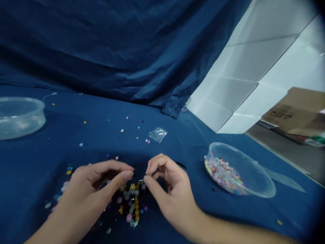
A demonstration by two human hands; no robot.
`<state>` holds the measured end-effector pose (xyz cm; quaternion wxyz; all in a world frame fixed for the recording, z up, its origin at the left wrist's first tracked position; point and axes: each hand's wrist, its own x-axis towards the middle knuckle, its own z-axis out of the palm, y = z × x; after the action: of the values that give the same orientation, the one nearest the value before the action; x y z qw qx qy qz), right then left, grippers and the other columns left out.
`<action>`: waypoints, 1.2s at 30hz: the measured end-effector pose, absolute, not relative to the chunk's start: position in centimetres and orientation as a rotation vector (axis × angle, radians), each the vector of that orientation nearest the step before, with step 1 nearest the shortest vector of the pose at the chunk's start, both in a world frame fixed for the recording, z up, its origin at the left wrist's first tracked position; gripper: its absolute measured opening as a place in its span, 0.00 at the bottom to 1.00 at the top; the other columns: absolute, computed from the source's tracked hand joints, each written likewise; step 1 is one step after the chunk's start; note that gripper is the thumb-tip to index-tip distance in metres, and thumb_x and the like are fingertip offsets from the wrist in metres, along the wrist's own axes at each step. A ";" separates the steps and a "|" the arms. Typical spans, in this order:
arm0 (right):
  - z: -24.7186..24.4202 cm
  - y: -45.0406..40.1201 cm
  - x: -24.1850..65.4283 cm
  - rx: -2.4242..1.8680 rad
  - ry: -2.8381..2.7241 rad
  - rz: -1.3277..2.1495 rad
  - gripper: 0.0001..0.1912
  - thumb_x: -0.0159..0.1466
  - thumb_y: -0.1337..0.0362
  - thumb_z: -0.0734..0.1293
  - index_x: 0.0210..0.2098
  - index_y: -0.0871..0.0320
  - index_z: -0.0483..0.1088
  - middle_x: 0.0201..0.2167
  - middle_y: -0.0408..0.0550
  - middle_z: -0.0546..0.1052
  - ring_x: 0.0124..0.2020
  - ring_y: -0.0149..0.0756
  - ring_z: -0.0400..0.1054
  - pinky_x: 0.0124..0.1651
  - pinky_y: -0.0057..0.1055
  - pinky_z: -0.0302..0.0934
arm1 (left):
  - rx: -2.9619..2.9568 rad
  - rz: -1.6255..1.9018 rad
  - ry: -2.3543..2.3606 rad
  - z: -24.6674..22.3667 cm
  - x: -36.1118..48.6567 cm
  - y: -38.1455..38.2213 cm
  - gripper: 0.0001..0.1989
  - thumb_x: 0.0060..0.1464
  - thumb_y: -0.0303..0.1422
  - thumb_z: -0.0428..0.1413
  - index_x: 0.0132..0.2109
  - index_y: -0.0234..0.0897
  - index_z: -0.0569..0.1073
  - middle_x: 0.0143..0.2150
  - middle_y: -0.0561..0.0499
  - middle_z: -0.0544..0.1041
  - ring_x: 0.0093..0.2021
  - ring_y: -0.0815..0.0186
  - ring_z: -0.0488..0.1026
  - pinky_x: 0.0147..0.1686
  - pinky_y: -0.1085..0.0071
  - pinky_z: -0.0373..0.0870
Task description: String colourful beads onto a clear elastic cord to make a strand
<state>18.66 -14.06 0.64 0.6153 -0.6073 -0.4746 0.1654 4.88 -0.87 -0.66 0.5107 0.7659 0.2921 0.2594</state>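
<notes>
A strand of mixed beads (pixel 133 203) lies on the dark blue cloth (pixel 182 145) between my hands, with amber, pink and pale beads in it. My left hand (pixel 93 189) hovers to the left of the strand, its thumb and fingers curved apart. Nothing shows in it. My right hand (pixel 167 188) is nearest the strand's top end, where the thumb and forefinger curve close to a small silvery bit (pixel 141 181). Whether they grip anything thin there is hidden. More loose beads (pixel 61 189) lie by my left hand.
A transparent plastic bowl of mixed beads (pixel 238 171) sits to the right, and another transparent bowl (pixel 20 118) stands at the far left. A small plastic bag (pixel 157 134) and scattered beads lie on the cloth. Blue fabric (pixel 101 44) hangs behind; a cardboard box (pixel 297 115) stands right.
</notes>
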 end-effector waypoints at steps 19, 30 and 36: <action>0.1 -14.1 18.3 -1.282 -1.950 -0.104 0.07 0.64 0.74 0.65 0.32 0.60 0.75 0.31 0.46 0.76 0.36 0.34 0.65 0.38 0.33 0.62 | 1.762 0.618 0.562 0.3 5.2 -1.2 0.09 0.57 0.41 0.59 0.36 0.44 0.81 0.34 0.54 0.82 0.35 0.64 0.79 0.35 0.76 0.73; -0.1 -14.1 17.3 -1.532 -1.953 -0.072 0.03 0.60 0.68 0.69 0.33 0.58 0.77 0.38 0.52 0.70 0.39 0.42 0.60 0.38 0.40 0.62 | 1.681 0.577 0.504 1.1 5.2 -1.5 0.08 0.58 0.39 0.58 0.35 0.43 0.80 0.31 0.55 0.80 0.32 0.66 0.77 0.33 0.76 0.72; -0.8 -13.8 16.7 -1.530 -1.931 -0.169 0.05 0.62 0.71 0.68 0.30 0.59 0.75 0.34 0.48 0.70 0.37 0.37 0.59 0.36 0.35 0.58 | 1.658 0.576 0.494 1.0 5.3 -1.5 0.09 0.57 0.40 0.58 0.35 0.42 0.80 0.28 0.54 0.79 0.27 0.66 0.74 0.27 0.76 0.70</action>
<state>16.74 -13.79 -0.76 0.3300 -0.5850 -0.7381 -0.0644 5.30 -1.50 1.03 0.6126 0.7187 0.2141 0.2497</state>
